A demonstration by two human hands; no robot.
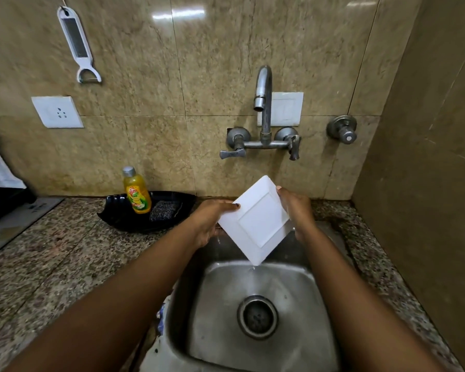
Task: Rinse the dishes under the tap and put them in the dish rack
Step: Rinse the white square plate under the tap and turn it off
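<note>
A white square plate (pixel 258 220) hangs tilted over the steel sink (pixel 301 304), one corner pointing down, with water dripping from that corner. My left hand (pixel 212 224) grips its left edge and my right hand (pixel 295 208) grips its right edge. The tap (pixel 263 87) rises from the wall above the sink; no water stream shows at its spout. At the far left edge, part of a dark dish rack (pixel 0 189) shows.
A yellow dish-soap bottle (pixel 136 191) and a scrubber (pixel 163 210) sit in a black tray (pixel 124 213) left of the sink. Speckled granite counter (pixel 51 264) surrounds the sink. A peeler (pixel 77 47) hangs on the tiled wall. A side wall (pixel 427 183) stands close on the right.
</note>
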